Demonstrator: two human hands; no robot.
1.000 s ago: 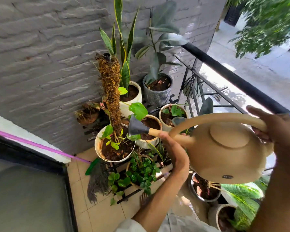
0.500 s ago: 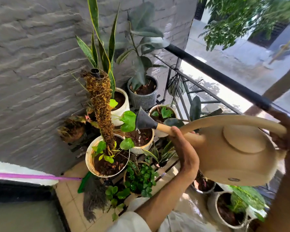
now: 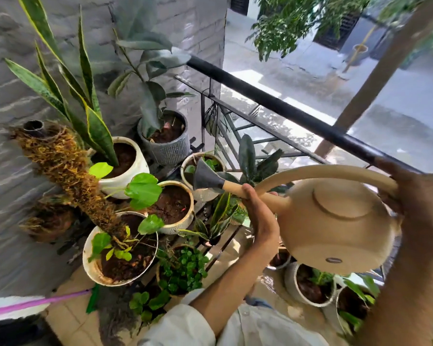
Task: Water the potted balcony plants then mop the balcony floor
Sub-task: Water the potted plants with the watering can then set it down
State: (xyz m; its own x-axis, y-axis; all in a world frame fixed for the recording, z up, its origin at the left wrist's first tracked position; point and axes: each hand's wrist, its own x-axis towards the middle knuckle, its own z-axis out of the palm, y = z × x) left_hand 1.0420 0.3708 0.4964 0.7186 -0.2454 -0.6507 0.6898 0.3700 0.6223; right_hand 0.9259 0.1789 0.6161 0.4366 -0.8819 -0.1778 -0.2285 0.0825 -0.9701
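A beige watering can (image 3: 335, 228) hangs tilted over the pots, its grey rose (image 3: 205, 178) pointing left above a small white pot (image 3: 200, 168). Drops fall from the rose near a small striped plant (image 3: 218, 221). My right hand (image 3: 420, 196) grips the back of the can's arched handle. My left hand (image 3: 258, 216) holds the spout from below, just behind the rose. Left of the rose stand a cream pot of dark soil (image 3: 173, 206), a white pot with a moss pole (image 3: 118, 255) and a white pot with a snake plant (image 3: 125, 166).
A grey ribbed pot (image 3: 165, 141) stands against the brick wall (image 3: 15, 151). A black railing (image 3: 285, 111) runs along the right, street below. More pots (image 3: 308, 285) sit under the can. A mop with a purple handle (image 3: 35, 303) and grey strands (image 3: 110, 310) lies on the tiled floor.
The view has swung left and closer to the pots. The can's rose has moved right, from over the cream pot to above the small white pot. Both hands keep their hold.
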